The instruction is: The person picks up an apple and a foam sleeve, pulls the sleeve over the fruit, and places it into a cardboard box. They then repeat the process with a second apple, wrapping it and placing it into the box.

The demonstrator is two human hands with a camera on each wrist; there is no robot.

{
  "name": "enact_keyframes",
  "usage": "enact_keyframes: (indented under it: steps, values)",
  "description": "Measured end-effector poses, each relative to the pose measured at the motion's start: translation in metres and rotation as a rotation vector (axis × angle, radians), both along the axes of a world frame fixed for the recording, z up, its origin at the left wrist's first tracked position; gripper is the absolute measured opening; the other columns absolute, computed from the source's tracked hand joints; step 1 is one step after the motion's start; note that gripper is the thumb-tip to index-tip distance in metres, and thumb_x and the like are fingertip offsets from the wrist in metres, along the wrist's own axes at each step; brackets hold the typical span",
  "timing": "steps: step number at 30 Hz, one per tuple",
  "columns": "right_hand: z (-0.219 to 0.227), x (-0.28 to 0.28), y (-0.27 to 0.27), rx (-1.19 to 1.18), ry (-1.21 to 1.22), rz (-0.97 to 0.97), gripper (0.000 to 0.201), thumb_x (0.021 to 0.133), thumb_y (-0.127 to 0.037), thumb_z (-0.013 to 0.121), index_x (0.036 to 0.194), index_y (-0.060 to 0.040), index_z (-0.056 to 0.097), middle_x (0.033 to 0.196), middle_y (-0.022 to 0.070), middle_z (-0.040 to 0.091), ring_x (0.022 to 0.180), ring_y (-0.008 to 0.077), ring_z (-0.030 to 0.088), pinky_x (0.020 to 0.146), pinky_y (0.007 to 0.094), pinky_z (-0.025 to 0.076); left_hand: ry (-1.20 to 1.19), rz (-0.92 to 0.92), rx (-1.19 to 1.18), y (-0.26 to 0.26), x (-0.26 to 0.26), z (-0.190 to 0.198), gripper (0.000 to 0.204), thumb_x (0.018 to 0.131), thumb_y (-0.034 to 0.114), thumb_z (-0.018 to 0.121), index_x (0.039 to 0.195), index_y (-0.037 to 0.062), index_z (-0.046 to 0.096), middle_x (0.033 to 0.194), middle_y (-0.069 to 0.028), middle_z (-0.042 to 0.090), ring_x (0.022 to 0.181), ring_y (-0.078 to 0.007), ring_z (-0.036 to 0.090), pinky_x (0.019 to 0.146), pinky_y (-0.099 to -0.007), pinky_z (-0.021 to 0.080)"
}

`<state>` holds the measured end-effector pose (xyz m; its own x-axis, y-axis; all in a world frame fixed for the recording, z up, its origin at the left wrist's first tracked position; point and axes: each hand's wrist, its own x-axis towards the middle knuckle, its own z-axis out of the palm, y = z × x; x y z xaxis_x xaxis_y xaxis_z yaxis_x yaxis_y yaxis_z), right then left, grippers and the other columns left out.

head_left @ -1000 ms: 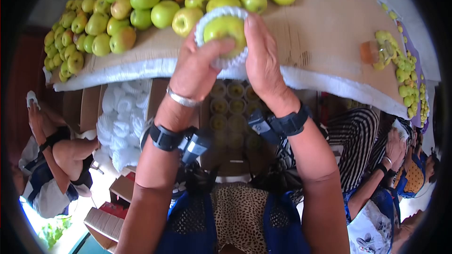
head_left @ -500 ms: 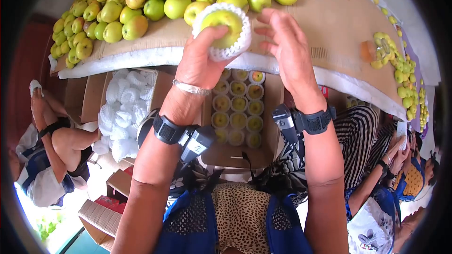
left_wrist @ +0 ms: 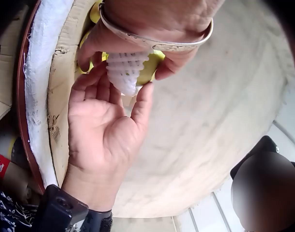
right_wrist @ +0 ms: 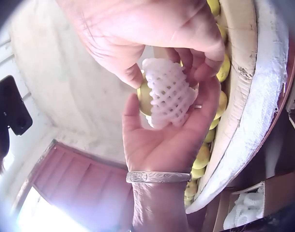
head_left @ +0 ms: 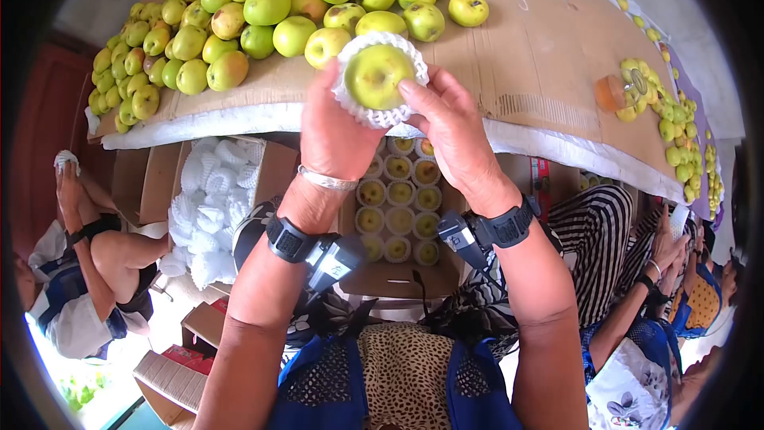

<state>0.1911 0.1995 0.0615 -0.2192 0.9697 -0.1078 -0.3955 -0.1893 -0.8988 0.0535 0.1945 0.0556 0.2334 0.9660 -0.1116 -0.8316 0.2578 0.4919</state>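
A green apple (head_left: 376, 76) sits in a white foam net (right_wrist: 169, 92), its bare end turned up toward the head camera. Around its left side my left hand (head_left: 338, 131), with a silver bracelet at the wrist, grips the netted fruit. From the right, my right hand (head_left: 458, 131) pinches it, the thumb on the apple near the net's edge and the fingers behind. In the left wrist view the net (left_wrist: 124, 72) shows between both hands. Both hands are raised in front of the table's padded edge.
Loose apples (head_left: 267, 6) are heaped on the cardboard-covered table (head_left: 549, 56). Below, a carton holds rows of netted apples (head_left: 399, 193); left of it is a box of foam nets (head_left: 211, 207). A jar (head_left: 611, 92) stands at right. Other people sit on both sides.
Half a second ago the right hand was off the apple with its fingers spread; now it is back on it. The netted apple has shifted slightly lower, held in the left hand throughout.
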Motion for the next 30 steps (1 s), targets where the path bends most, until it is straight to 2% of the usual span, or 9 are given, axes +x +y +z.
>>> enact_keyframes:
  steps: [1,4,7,13,16,23,25,27,30]
  values:
    - [0.0,0.001,0.001,-0.011,0.022,0.006,0.034,0.083,-0.016,0.064,0.108,0.003,0.05,0.099,0.0073,0.06,0.088,0.0103,0.056,0.077,0.025,0.047,-0.145,-0.035,-0.022,0.001,-0.001,0.002,0.05,0.089,0.037,0.046,0.128,0.0074,0.04,0.125,-0.01,0.049,0.114,-0.0246,0.048,0.095,-0.0419,0.039]
    - [-0.004,-0.002,0.002,-0.018,0.015,0.001,0.035,0.083,-0.015,0.064,0.109,0.0033,0.05,0.1,0.008,0.06,0.089,0.0111,0.057,0.076,0.0259,0.048,0.065,0.062,-0.072,0.004,0.005,-0.004,0.054,0.091,0.046,0.037,0.13,0.0086,0.039,0.128,-0.01,0.047,0.117,-0.0252,0.046,0.096,-0.0436,0.038]
    - [-0.006,-0.008,0.0,-0.022,0.097,-0.088,0.038,0.083,-0.017,0.064,0.111,0.0033,0.049,0.101,0.0081,0.06,0.089,0.0112,0.058,0.076,0.0262,0.048,0.069,0.125,-0.089,0.001,0.009,-0.004,0.052,0.091,0.044,0.037,0.129,0.0091,0.039,0.127,-0.0093,0.048,0.116,-0.0248,0.047,0.096,-0.0443,0.038]
    - [-0.01,-0.008,0.002,-0.052,0.055,0.014,0.041,0.083,-0.02,0.065,0.113,0.0025,0.048,0.101,0.0086,0.06,0.088,0.0109,0.058,0.077,0.0262,0.048,0.037,0.144,-0.116,0.004,0.003,-0.013,0.051,0.092,0.044,0.036,0.128,0.0072,0.041,0.125,-0.0091,0.05,0.113,-0.0245,0.049,0.094,-0.0414,0.04]
    - [-0.012,-0.012,0.0,-0.046,0.018,-0.049,0.039,0.084,-0.019,0.064,0.112,0.0016,0.048,0.1,0.0077,0.06,0.087,0.0102,0.057,0.077,0.0257,0.047,0.067,0.192,-0.127,0.0,0.006,-0.014,0.051,0.092,0.043,0.037,0.127,0.0064,0.041,0.124,-0.0085,0.05,0.113,-0.0233,0.049,0.094,-0.0401,0.04]
    - [-0.011,0.006,0.018,-0.03,0.024,-0.141,0.033,0.085,-0.023,0.059,0.109,-0.0002,0.052,0.096,0.0048,0.059,0.086,0.01,0.056,0.076,0.0248,0.045,0.249,-0.046,-0.051,0.0,-0.001,-0.007,0.053,0.089,0.04,0.046,0.129,0.0069,0.038,0.129,-0.0066,0.047,0.117,-0.0205,0.045,0.098,-0.0406,0.033]
    - [-0.01,0.011,0.024,0.005,-0.049,-0.126,0.032,0.085,-0.024,0.058,0.106,-0.0003,0.054,0.096,0.0047,0.059,0.085,0.0098,0.056,0.076,0.0246,0.045,0.27,-0.078,-0.038,-0.001,-0.002,-0.005,0.054,0.087,0.04,0.048,0.128,0.0055,0.039,0.127,-0.0087,0.047,0.117,-0.0215,0.046,0.096,-0.0421,0.037]
    - [-0.008,0.016,0.028,0.017,-0.126,-0.02,0.032,0.085,-0.025,0.059,0.105,0.0006,0.055,0.096,0.0049,0.06,0.085,0.0094,0.056,0.076,0.0243,0.045,0.154,-0.118,-0.054,0.001,-0.004,-0.013,0.053,0.088,0.04,0.048,0.127,0.0049,0.04,0.124,-0.0094,0.049,0.115,-0.0219,0.048,0.095,-0.0414,0.039]
    - [-0.011,0.016,0.03,0.082,-0.233,0.103,0.034,0.085,-0.025,0.06,0.106,0.002,0.055,0.096,0.0052,0.061,0.085,0.0091,0.056,0.075,0.0238,0.046,0.234,-0.147,-0.065,0.004,-0.009,-0.014,0.049,0.088,0.033,0.051,0.125,0.0028,0.042,0.121,-0.0095,0.052,0.11,-0.0219,0.052,0.094,-0.0385,0.043]
